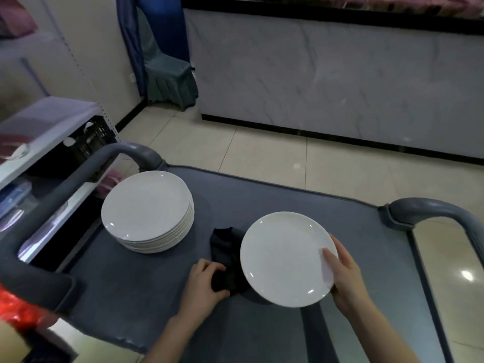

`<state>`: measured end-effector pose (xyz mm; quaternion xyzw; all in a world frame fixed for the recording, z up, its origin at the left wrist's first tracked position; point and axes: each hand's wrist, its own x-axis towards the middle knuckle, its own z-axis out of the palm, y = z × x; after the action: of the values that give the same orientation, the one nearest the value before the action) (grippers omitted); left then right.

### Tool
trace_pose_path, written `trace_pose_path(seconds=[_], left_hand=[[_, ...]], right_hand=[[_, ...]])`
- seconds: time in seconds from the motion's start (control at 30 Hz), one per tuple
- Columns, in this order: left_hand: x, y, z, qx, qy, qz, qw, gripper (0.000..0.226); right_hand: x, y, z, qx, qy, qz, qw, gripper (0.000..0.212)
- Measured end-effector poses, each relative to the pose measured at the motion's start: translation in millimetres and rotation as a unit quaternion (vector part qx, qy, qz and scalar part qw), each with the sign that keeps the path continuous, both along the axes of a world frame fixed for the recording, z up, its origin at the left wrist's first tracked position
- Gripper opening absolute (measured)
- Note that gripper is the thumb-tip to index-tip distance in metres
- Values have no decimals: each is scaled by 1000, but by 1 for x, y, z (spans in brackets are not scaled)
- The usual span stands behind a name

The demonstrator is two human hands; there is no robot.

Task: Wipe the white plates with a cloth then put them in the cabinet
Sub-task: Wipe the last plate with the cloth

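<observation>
Nearest, the left hand (207, 281) clenched the black cloth (226, 255) on the grey cart (275, 197), while the right hand (347, 277) grasped 1 white plate (285, 258) by its right rim, thumb on top, partly over the cloth. Wiping looked barely begun, with the stack of plates (148, 210) farther left untouched and nothing visibly shelved. Beyond were an open white unit (52, 163), floor tiles (262, 153), a covered chair (167, 74) and a marble-fronted counter (314, 74).

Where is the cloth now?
Head view, lower centre: the dark cloth lies on the cart, gripped by the left hand, left of the plate the right hand holds.
</observation>
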<state>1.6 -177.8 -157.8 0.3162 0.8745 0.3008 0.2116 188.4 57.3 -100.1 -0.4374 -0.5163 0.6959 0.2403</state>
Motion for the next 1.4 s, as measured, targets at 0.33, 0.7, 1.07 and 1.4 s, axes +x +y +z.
trace_pose_path(seconds=[0.33, 0.7, 1.07, 1.4], left_hand=[[-30, 14, 31, 131, -34, 83, 987, 12], [-50, 58, 158, 224, 39, 143, 963, 20], [23, 98, 134, 75, -21, -239, 968, 31], [58, 80, 98, 97, 313, -351, 877, 52]], right_hand=[[-9, -10, 9, -1, -33, -33, 999, 17], [-28, -18, 38, 107, -4, -26, 994, 29], [-36, -19, 59, 61, 48, -111, 991, 18], [-37, -25, 70, 7, 93, -185, 978, 18]])
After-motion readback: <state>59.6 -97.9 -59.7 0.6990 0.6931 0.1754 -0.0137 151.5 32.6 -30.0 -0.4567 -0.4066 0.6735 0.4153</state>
